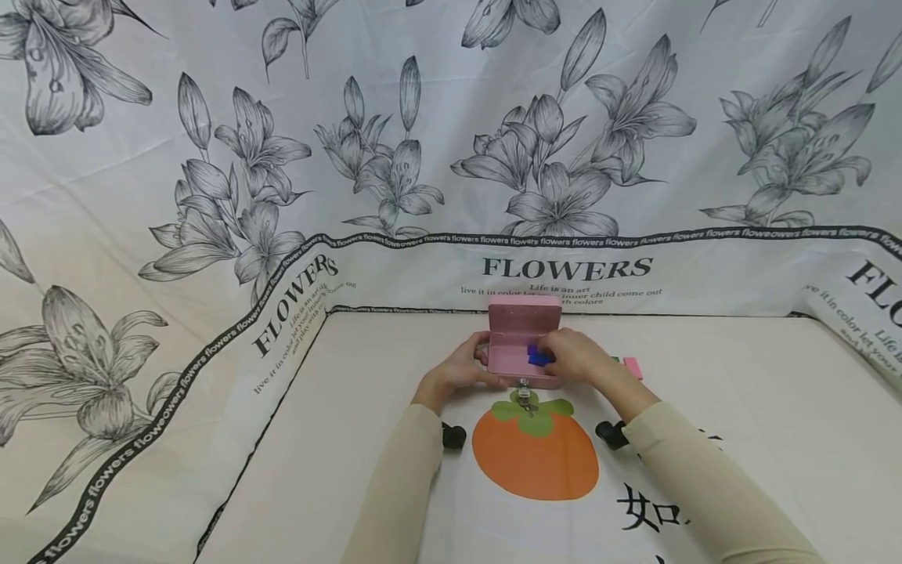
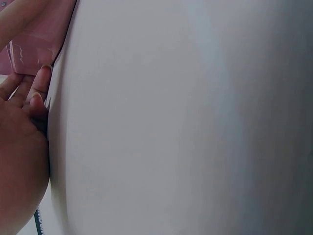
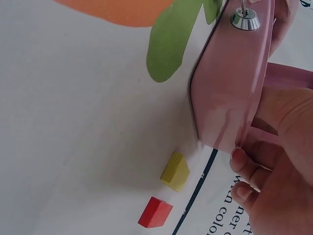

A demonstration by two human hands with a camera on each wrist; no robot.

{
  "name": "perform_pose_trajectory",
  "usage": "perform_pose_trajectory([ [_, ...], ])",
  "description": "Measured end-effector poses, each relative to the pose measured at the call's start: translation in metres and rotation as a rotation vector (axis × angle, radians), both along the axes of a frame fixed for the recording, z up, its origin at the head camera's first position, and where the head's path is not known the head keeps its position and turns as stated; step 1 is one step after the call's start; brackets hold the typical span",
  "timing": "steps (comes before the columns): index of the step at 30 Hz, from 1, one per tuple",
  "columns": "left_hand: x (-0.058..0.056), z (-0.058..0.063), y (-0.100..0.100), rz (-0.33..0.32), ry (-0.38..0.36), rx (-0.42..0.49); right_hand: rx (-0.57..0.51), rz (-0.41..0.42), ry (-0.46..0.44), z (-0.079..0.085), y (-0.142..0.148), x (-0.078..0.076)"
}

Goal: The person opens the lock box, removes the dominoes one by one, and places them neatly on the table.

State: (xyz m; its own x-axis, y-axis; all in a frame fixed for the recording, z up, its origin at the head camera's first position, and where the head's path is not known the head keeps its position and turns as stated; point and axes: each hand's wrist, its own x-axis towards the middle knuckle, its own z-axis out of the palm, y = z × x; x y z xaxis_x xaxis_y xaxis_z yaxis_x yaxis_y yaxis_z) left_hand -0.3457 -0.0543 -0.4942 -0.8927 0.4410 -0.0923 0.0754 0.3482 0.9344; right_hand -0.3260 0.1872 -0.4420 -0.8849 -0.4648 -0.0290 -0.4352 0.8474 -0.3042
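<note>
A pink metal box stands with its lid raised. On its front is a silver lock with a key in it. My left hand grips the box's left side, the thumb along the front; in the left wrist view its fingers touch the pink wall. My right hand reaches over the right wall into the box and pinches a blue block; whether more than one blue piece lies there I cannot tell. In the right wrist view its fingertips inside the box are hidden.
Right of the box, a yellow block and a red block lie on the white cloth. The cloth carries a printed orange persimmon and black characters. A flower-printed curtain stands behind and at the sides.
</note>
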Motion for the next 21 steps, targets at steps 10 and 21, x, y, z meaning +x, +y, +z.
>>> perform_pose_trajectory([
  [10,-0.0008,0.0002,-0.0007,-0.014,0.023,-0.016,-0.011,0.034,-0.082,0.0079,0.0007,-0.0019],
  [21,-0.0005,-0.0009,-0.0002,-0.005,0.016,-0.021,0.050,0.048,0.015,0.0052,0.0004,-0.0036],
])
